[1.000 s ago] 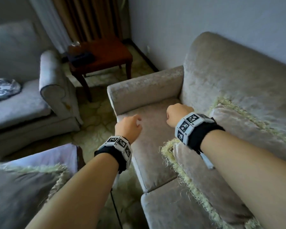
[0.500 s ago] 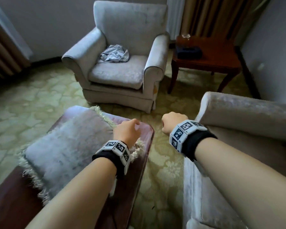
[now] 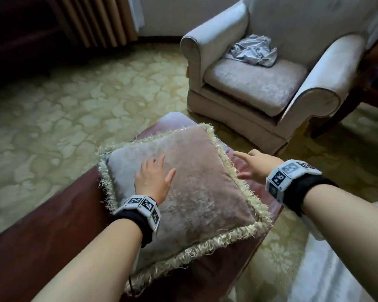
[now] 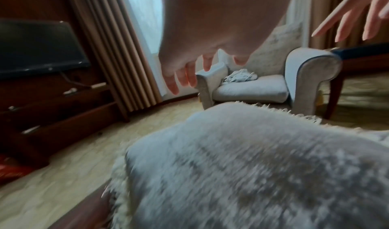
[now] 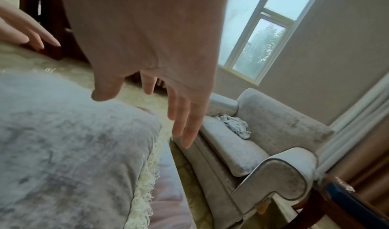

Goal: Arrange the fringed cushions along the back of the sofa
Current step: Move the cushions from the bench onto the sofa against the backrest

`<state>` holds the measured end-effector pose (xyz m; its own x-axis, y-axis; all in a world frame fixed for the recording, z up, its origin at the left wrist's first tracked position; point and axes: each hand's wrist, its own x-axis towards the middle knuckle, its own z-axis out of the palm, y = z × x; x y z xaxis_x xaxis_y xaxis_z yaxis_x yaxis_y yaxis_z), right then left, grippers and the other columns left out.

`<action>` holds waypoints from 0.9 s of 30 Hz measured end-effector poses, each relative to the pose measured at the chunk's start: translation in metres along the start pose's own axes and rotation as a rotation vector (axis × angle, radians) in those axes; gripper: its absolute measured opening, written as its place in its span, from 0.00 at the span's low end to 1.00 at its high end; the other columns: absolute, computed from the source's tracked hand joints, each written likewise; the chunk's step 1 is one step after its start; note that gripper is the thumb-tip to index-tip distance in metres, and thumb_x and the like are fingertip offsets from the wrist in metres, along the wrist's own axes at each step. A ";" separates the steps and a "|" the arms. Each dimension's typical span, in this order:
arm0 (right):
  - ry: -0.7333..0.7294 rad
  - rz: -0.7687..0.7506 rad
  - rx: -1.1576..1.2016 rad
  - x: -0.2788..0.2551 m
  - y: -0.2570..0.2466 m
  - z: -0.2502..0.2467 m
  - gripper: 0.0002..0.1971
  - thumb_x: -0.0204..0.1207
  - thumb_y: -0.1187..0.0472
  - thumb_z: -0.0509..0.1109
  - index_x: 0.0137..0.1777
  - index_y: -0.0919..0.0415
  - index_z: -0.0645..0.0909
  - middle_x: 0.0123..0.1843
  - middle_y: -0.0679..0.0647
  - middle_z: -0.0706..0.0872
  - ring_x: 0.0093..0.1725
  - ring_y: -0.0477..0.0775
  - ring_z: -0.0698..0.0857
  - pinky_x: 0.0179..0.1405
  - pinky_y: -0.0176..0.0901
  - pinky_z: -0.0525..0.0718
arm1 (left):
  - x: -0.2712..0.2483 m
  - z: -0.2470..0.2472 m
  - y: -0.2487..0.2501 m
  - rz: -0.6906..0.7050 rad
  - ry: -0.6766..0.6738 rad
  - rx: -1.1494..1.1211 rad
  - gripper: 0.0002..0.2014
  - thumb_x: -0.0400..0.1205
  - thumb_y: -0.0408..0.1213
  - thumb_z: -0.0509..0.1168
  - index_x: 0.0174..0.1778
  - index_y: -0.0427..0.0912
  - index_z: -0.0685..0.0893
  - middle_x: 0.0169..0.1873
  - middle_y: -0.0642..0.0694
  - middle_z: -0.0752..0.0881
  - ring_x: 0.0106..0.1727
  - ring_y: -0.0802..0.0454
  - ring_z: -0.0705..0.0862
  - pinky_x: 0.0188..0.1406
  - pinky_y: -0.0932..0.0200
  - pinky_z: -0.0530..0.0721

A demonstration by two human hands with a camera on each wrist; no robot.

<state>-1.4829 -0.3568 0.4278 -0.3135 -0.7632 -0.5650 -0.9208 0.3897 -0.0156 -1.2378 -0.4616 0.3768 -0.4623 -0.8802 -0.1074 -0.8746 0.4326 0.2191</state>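
Velvet-covered and soft, the cushion [image 3: 183,182] lies flat on the counter [image 3: 42,247], under the left hand [image 3: 154,178] and beside the right hand [image 3: 254,168]. Neither grip has closed: both hands are spread, holding nothing. It should be light and yielding; take opposite edges inside the fringe.

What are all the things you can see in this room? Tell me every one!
Fringed cushion: one, pinkish-grey with cream fringe, lying on the coffee table.
Coffee table: one, dark reddish wood, in front of the person.
Armchair: one, pale grey, beyond the table.
Crumpled cloth: one, silvery, on the armchair seat.
Carpet: one, yellow-green patterned.
Curtains: tan, at the back.
Television: one, black, on a dark cabinet.
Window: one, white-framed.
Left hand: open, over the cushion.
Right hand: open, at the cushion's right edge.
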 end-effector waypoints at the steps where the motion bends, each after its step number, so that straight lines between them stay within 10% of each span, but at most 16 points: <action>1: -0.015 -0.017 -0.009 0.018 -0.003 0.010 0.39 0.75 0.38 0.64 0.82 0.38 0.48 0.78 0.60 0.64 0.72 0.62 0.75 0.67 0.50 0.77 | 0.004 0.014 -0.016 -0.038 -0.004 0.020 0.30 0.83 0.57 0.51 0.79 0.46 0.60 0.70 0.39 0.73 0.72 0.42 0.69 0.69 0.46 0.71; 10: 0.007 -0.194 0.074 0.166 -0.049 0.086 0.46 0.68 0.29 0.58 0.80 0.34 0.35 0.85 0.63 0.40 0.84 0.65 0.46 0.82 0.59 0.54 | 0.042 0.121 -0.065 -0.226 -0.164 0.031 0.36 0.77 0.69 0.37 0.78 0.64 0.31 0.82 0.38 0.35 0.83 0.44 0.35 0.81 0.40 0.43; 15: -0.023 -0.225 0.063 0.197 -0.048 0.113 0.44 0.68 0.27 0.58 0.78 0.29 0.34 0.85 0.57 0.35 0.84 0.64 0.41 0.81 0.64 0.54 | 0.049 0.142 -0.072 -0.264 -0.153 0.028 0.40 0.66 0.73 0.21 0.76 0.66 0.29 0.80 0.42 0.30 0.80 0.49 0.28 0.78 0.39 0.35; 22: -0.120 -0.092 0.156 0.217 -0.024 0.105 0.58 0.53 0.24 0.70 0.71 0.21 0.27 0.83 0.56 0.28 0.84 0.65 0.40 0.75 0.77 0.56 | 0.050 0.123 -0.110 -0.793 -0.306 -0.372 0.61 0.53 0.74 0.61 0.73 0.71 0.26 0.79 0.35 0.28 0.80 0.38 0.30 0.74 0.23 0.43; 27: -0.209 -0.012 0.282 0.231 -0.030 0.106 0.67 0.47 0.31 0.80 0.70 0.21 0.25 0.83 0.66 0.40 0.82 0.73 0.52 0.77 0.71 0.62 | 0.052 0.124 -0.137 -0.702 -0.431 -0.575 0.67 0.46 0.75 0.68 0.69 0.74 0.24 0.80 0.28 0.37 0.83 0.36 0.42 0.82 0.43 0.47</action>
<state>-1.5028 -0.4903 0.2105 -0.2220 -0.6580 -0.7196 -0.8148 0.5305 -0.2338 -1.1597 -0.5427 0.2211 0.0183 -0.7049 -0.7091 -0.8184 -0.4180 0.3944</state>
